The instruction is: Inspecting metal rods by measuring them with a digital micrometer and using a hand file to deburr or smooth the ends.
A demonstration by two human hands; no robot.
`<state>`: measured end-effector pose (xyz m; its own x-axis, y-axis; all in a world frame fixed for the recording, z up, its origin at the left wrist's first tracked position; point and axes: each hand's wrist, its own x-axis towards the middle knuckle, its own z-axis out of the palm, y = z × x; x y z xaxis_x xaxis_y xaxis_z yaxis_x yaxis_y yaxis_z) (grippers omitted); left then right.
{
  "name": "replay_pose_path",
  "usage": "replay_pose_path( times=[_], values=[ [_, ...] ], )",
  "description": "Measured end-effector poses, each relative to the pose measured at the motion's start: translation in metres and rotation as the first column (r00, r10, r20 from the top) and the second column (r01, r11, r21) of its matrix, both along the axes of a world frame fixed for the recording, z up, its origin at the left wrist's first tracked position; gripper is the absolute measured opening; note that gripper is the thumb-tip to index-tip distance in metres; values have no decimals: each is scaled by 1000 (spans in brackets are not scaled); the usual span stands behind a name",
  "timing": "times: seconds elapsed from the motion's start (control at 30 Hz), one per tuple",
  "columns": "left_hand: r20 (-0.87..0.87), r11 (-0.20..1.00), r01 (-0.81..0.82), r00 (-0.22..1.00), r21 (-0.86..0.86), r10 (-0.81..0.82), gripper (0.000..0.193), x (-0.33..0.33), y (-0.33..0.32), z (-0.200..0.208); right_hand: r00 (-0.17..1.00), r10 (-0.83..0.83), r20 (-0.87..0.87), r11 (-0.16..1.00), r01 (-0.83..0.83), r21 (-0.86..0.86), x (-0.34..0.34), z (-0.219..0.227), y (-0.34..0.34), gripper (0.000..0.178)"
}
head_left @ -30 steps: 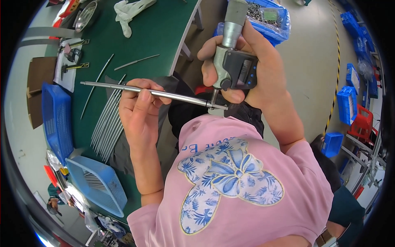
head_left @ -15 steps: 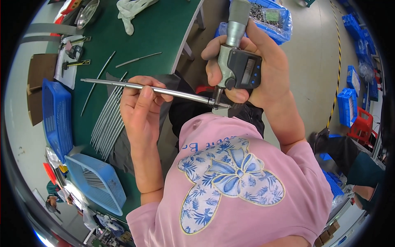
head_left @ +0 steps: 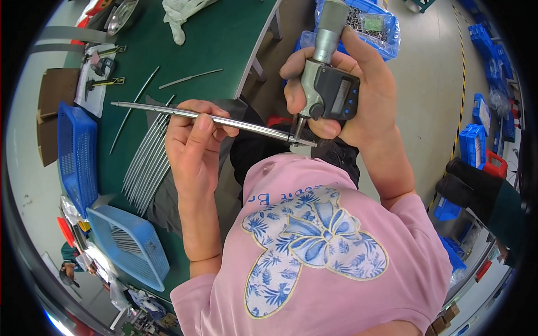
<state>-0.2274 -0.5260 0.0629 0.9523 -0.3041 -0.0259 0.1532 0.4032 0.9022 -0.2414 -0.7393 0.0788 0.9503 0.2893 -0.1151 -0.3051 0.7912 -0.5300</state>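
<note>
A slim shiny metal rod point(head_left: 252, 127) is pinched between the thumb and fingers of my left hand point(head_left: 193, 137). Its far-left end points out over the table, and its right end lies at the jaws of a digital micrometer point(head_left: 329, 92). My right hand point(head_left: 367, 84) is wrapped round the micrometer's body, with the thumb up beside the grey thimble point(head_left: 330, 28). The micrometer's spindle meets the rod near its stepped tip; whether both jaw faces touch it I cannot tell. Beyond my left hand, several similar rods point(head_left: 143, 162) lie side by side on a grey cloth.
Two loose thin rods lie on the green table point(head_left: 185, 59). At left stand a blue basket point(head_left: 78, 157) and a lighter blue basket point(head_left: 154, 252) with rods inside. Calipers point(head_left: 103, 83) and a white glove point(head_left: 178, 25) lie farther off. Another person's dark-clothed leg point(head_left: 476, 187) shows at right.
The micrometer and my right hand have shifted slightly right and down. The rod stays in my left hand, its right tip a little farther right. At right, the other person has moved.
</note>
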Motion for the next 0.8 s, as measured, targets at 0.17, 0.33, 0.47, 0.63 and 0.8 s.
replay_pose_path(
  times=[0.17,0.33,0.47,0.63,0.8],
  values=[
    [0,1000,20,1000,0,-20,11,1,1,-2,1000,15,21,999,-14,-44,-1,-3,-2,55],
    [8,1000,6,1000,-26,-6,14,0,2,-4,1000,1,0,992,-1,-128,0,-2,1,67],
    [5,1000,1,1000,-6,-1,14,0,4,-4,999,27,23,992,-24,-128,-1,-3,2,67],
    [3,1000,10,1000,-16,-10,15,-1,5,-1,1000,8,21,991,-6,-131,-3,0,4,63],
    [10,999,38,999,-40,-37,16,-2,4,1,1000,-2,9,998,3,-70,-3,-4,2,62]
  ],
)
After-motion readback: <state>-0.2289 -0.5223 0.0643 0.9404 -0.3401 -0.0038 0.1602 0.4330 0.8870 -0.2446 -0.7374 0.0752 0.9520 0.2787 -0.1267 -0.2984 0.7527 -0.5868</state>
